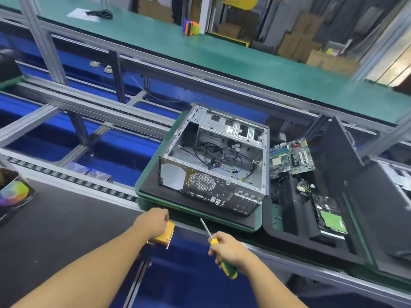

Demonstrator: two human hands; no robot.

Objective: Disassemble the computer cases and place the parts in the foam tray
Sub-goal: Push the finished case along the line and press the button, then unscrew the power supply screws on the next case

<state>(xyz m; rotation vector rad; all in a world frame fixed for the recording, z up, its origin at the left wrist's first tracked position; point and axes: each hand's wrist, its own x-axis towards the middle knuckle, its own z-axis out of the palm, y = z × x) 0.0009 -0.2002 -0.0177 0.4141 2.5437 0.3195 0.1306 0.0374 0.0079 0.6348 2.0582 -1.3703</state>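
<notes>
An open metal computer case (213, 156) lies on a green pallet (155, 203) on the conveyor, with loose black cables (220, 154) inside. To its right a black foam tray (289, 221) holds a green motherboard (291, 156), a cable bundle (304, 187) and a drive with a green board (331, 218). My right hand (229, 250) grips a screwdriver with a yellow and green handle (224, 263), its shaft pointing up toward the case. My left hand (153, 223) rests with curled fingers on a yellow block (166, 237) at the conveyor's near edge.
A black side panel (342, 156) stands upright right of the tray. A second case (395, 178) sits at the far right. A black mat (55, 230) covers the bench at left, with a colourful box (15, 194). A green bench (200, 45) runs behind the conveyor.
</notes>
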